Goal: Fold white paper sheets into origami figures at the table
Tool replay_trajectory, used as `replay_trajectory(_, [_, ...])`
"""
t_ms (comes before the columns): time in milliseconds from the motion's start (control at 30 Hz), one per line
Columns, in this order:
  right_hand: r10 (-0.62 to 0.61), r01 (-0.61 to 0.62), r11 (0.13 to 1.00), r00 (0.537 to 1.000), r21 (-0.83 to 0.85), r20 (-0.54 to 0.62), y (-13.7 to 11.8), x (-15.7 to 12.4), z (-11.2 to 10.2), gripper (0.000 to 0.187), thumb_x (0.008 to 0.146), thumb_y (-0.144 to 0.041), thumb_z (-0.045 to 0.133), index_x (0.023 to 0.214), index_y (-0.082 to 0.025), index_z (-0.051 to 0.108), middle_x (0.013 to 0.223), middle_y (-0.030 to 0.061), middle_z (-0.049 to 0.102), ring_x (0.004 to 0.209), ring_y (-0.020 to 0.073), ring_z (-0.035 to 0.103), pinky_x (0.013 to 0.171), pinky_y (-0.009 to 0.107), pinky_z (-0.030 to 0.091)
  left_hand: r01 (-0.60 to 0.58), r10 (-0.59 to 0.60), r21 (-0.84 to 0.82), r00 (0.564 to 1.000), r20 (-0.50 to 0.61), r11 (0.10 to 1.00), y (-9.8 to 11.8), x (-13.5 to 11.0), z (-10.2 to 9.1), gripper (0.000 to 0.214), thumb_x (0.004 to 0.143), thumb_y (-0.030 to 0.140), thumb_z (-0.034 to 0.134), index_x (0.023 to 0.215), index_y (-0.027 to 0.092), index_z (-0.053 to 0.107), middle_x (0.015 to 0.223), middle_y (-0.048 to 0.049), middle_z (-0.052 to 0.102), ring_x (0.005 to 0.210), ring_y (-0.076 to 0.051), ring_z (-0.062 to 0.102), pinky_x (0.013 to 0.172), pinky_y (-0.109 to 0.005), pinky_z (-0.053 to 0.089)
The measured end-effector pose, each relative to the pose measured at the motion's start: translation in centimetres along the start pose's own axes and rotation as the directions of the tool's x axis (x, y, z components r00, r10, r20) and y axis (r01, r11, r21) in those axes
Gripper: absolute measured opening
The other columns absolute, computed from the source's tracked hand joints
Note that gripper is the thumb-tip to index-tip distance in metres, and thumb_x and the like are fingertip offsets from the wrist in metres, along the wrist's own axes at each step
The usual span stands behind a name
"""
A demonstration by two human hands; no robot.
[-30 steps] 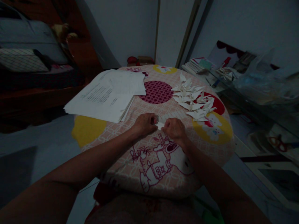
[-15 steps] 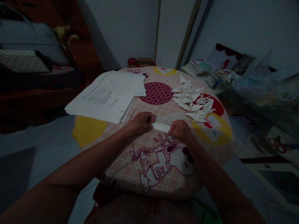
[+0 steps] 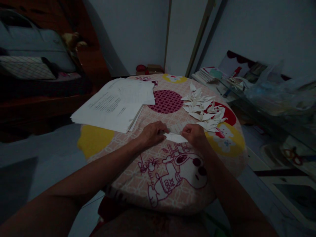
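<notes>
A small folded strip of white paper [image 3: 175, 137] lies on the round table covered with a pink cartoon-print cloth [image 3: 138, 171]. My left hand [image 3: 152, 134] pinches the strip's left end. My right hand [image 3: 195, 135] pinches its right end. Both hands rest low on the cloth with fingers curled onto the paper. Just beyond my right hand lies a cluster of several folded white paper shapes [image 3: 203, 110].
A stack of printed white sheets [image 3: 115, 104] lies on the table's left side and overhangs its edge. To the right stand a glass shelf with clear plastic bags [image 3: 283, 92] and piled books [image 3: 209, 74]. At far left is a dark bed with pillows [image 3: 32, 65].
The hands moved apart and the paper between them shows longer than a second ago, then tilted a little. The view shifted slightly downward.
</notes>
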State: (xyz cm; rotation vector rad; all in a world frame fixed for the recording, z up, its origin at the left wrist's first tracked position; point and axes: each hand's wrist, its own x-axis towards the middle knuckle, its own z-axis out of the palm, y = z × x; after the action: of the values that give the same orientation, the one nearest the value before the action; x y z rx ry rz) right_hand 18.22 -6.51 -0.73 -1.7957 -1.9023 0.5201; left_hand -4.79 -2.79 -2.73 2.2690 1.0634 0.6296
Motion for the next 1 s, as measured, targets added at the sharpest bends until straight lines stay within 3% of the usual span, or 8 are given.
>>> replay_trajectory(100, [-0.059, 0.061, 0.998, 0.995, -0.013, 0.075, -0.5, 1.2, 0.7, 0.016, 0.083, -0.024, 0.065, 0.076, -0.016, 0.076, 0.069, 0.0032, 0.070, 0.065, 0.0136, 0.058, 0.062, 0.025, 0.039, 0.025, -0.025, -0.011, 1.000, -0.015, 1.000, 0.0, -0.2, 0.1, 0.024, 0.073, 0.014, 0.070, 0.095, 0.019, 0.076, 0.093, -0.0036, 0.064, 0.077, -0.014, 0.057, 0.071, -0.028, 0.044])
replay_trajectory(233, [0.001, 0.009, 0.999, 0.980, -0.050, 0.197, -1.4, 2.7, 1.6, 0.012, 0.078, -0.023, 0.072, 0.071, -0.014, 0.077, 0.069, 0.0050, 0.071, 0.064, 0.0133, 0.059, 0.061, 0.025, 0.039, 0.074, -0.075, -0.015, 0.997, -0.016, 0.997, 0.1, 0.0, 0.1, 0.025, 0.072, 0.012, 0.072, 0.095, 0.018, 0.077, 0.089, -0.0030, 0.064, 0.075, -0.014, 0.056, 0.071, -0.028, 0.044])
replay_trajectory(533, [0.049, -0.133, 0.971, 0.925, 0.200, 0.376, -2.5, 3.2, 1.4, 0.022, 0.066, -0.016, 0.078, 0.049, -0.015, 0.063, 0.042, -0.0062, 0.047, 0.043, 0.0055, 0.036, 0.045, 0.024, 0.024, 0.077, -0.077, -0.004, 0.995, -0.056, 0.997, 0.0, -0.2, 0.4, 0.022, 0.069, 0.012, 0.074, 0.090, 0.018, 0.075, 0.091, -0.0040, 0.066, 0.079, -0.017, 0.059, 0.076, -0.032, 0.046])
replay_trajectory(667, [0.084, -0.264, 0.883, 0.902, 0.387, 0.424, -1.7, 2.9, 1.7, 0.018, 0.064, -0.018, 0.076, 0.051, -0.016, 0.065, 0.041, -0.0056, 0.050, 0.040, 0.0058, 0.038, 0.041, 0.022, 0.023, 0.079, -0.077, 0.007, 0.985, -0.154, 0.997, -0.4, -0.1, 0.5, 0.037, 0.065, 0.014, 0.076, 0.102, 0.017, 0.072, 0.102, -0.0086, 0.068, 0.096, -0.025, 0.062, 0.089, -0.040, 0.048])
replay_trajectory(767, [0.123, -0.358, 0.730, 0.907, 0.582, 0.403, -1.0, 2.7, 2.2, 0.015, 0.061, -0.024, 0.079, 0.056, -0.016, 0.067, 0.045, -0.0035, 0.057, 0.040, 0.0079, 0.045, 0.040, 0.022, 0.028, 0.074, -0.103, -0.112, 0.954, -0.282, 0.991, -1.0, 0.9, 0.3, 0.060, 0.061, 0.020, 0.081, 0.119, 0.018, 0.066, 0.123, -0.0131, 0.065, 0.119, -0.032, 0.056, 0.104, -0.047, 0.044])
replay_trajectory(867, [0.143, -0.326, 0.546, 0.944, 0.772, 0.298, -0.9, 2.7, 2.8, 0.022, 0.057, -0.033, 0.083, 0.060, -0.017, 0.067, 0.050, -0.0022, 0.062, 0.044, 0.0096, 0.050, 0.043, 0.023, 0.035, 0.116, -0.286, -0.475, 0.909, -0.304, 0.872, -1.3, 2.3, 0.3, 0.071, 0.057, 0.028, 0.086, 0.123, 0.015, 0.062, 0.121, -0.0142, 0.066, 0.111, -0.030, 0.062, 0.094, -0.044, 0.050])
replay_trajectory(933, [0.166, -0.267, 0.454, 0.963, 0.850, 0.213, -1.2, 2.8, 3.4, 0.025, 0.057, -0.037, 0.084, 0.064, -0.017, 0.069, 0.056, -0.0004, 0.066, 0.049, 0.0115, 0.055, 0.048, 0.024, 0.041, 0.143, -0.351, -0.707, 0.923, -0.156, 0.692, -1.0, 3.1, 0.5, 0.052, 0.061, 0.035, 0.084, 0.105, 0.013, 0.067, 0.100, -0.0115, 0.070, 0.087, -0.023, 0.067, 0.077, -0.036, 0.053])
replay_trajectory(1000, [0.197, -0.216, 0.404, 0.969, 0.889, 0.146, -1.5, 2.9, 3.8, 0.025, 0.058, -0.038, 0.082, 0.067, -0.018, 0.071, 0.061, 0.0010, 0.069, 0.053, 0.0130, 0.059, 0.052, 0.026, 0.045, 0.188, -0.335, -0.811, 0.942, -0.010, 0.554, -0.5, 3.7, 0.9, 0.037, 0.066, 0.043, 0.082, 0.078, 0.013, 0.064, 0.076, -0.0073, 0.068, 0.065, -0.016, 0.062, 0.065, -0.031, 0.049])
